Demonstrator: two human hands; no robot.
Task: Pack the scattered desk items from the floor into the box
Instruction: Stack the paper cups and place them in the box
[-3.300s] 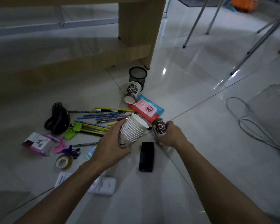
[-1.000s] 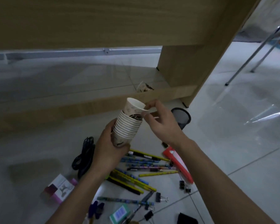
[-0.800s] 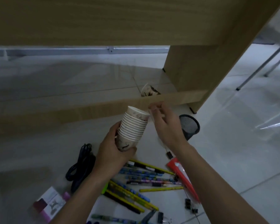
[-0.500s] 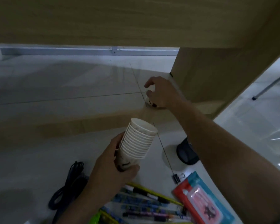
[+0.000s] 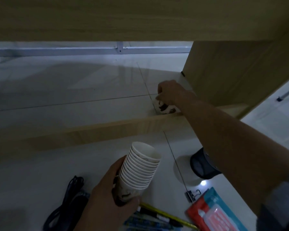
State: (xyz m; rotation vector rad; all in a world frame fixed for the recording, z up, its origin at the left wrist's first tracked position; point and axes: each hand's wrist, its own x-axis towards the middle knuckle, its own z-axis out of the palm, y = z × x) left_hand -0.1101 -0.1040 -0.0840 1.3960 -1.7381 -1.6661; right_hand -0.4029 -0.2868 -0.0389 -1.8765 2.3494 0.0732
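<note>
My left hand (image 5: 110, 195) grips a stack of white paper cups (image 5: 138, 169), tilted with the open mouth up and to the right. My right hand (image 5: 171, 93) is stretched under the wooden desk, past its low crossbar (image 5: 90, 132), with fingers closed on a lone paper cup (image 5: 164, 108) with dark print lying on the tiled floor. Pens and pencils (image 5: 157, 220) lie at the bottom edge beside a red and teal wipes pack (image 5: 212, 212). No box is in view.
A black mesh pen holder (image 5: 202, 165) lies under my right forearm. A black binder clip (image 5: 191, 195) sits near the wipes pack. A coiled black cable (image 5: 68, 202) lies lower left. The desk's side panel (image 5: 232, 67) stands right of my right hand.
My right hand went from the top of the stack, reached under the desk over the crossbar and closed on the lone cup. The view has moved in closer and lower.
</note>
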